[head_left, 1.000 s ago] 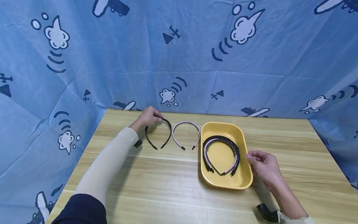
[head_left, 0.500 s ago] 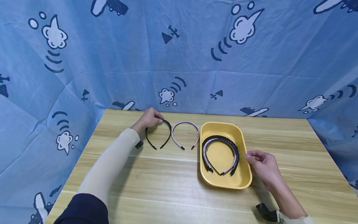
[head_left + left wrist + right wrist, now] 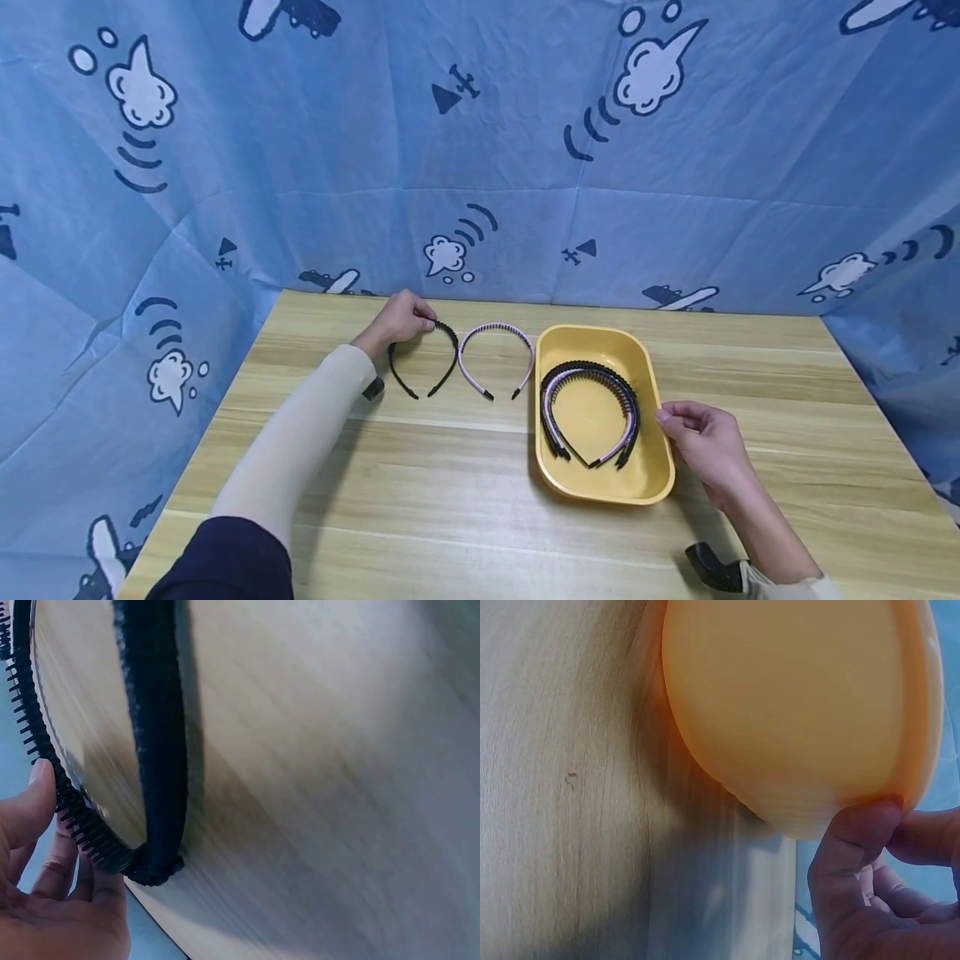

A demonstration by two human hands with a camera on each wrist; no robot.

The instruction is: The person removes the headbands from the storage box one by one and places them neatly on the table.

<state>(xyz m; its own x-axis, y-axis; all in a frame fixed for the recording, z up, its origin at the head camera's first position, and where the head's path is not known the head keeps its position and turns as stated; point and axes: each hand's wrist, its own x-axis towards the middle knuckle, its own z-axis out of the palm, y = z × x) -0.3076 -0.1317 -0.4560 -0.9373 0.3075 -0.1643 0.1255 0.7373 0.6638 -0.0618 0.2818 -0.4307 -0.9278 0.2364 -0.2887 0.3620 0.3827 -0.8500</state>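
At the far left of the table, my left hand (image 3: 401, 318) pinches the top of a black headband (image 3: 451, 367), whose two ends point toward me. The left wrist view shows the thumb and fingers on either side of its toothed band (image 3: 82, 825). Right beside it lies a lilac headband (image 3: 467, 365) with dark tips. My right hand (image 3: 705, 437) grips the right rim of a yellow basin (image 3: 654, 487) between thumb and fingers. Inside the basin, several black and lilac headbands (image 3: 634, 417) lie nested together, ends toward me.
The wooden table (image 3: 450, 500) meets a blue patterned curtain (image 3: 510, 167) at its back edge. More of the curtain hangs at the left and right sides. A black wrist device (image 3: 712, 571) sits at my right wrist.
The head view has shifted very slightly. Both hands keep their hold, and the headbands and basin stay where they were.
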